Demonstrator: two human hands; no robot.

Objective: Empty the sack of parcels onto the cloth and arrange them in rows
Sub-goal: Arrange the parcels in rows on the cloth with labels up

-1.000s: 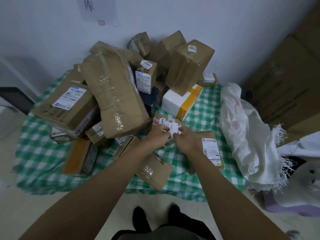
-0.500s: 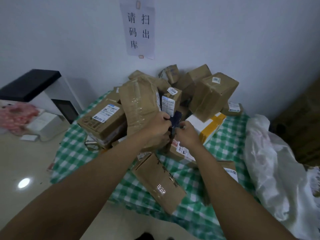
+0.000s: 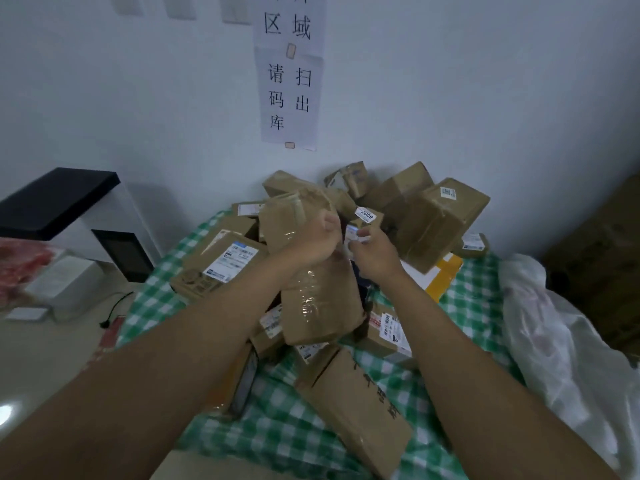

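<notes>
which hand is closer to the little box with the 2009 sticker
Right. The right hand sits just below the 2009 box, fingers at its label. The left hand is further left, gripping the big taped parcel.

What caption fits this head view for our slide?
Both hands, left and right, reach into piled parcels on the checked cloth.

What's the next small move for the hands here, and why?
Probably lift the tall taped parcel off the heap and lay it flat on bare green checked cloth. The left hand grips it, the right hand is at its edge, and the parcels lie heaped, not in rows.
</notes>
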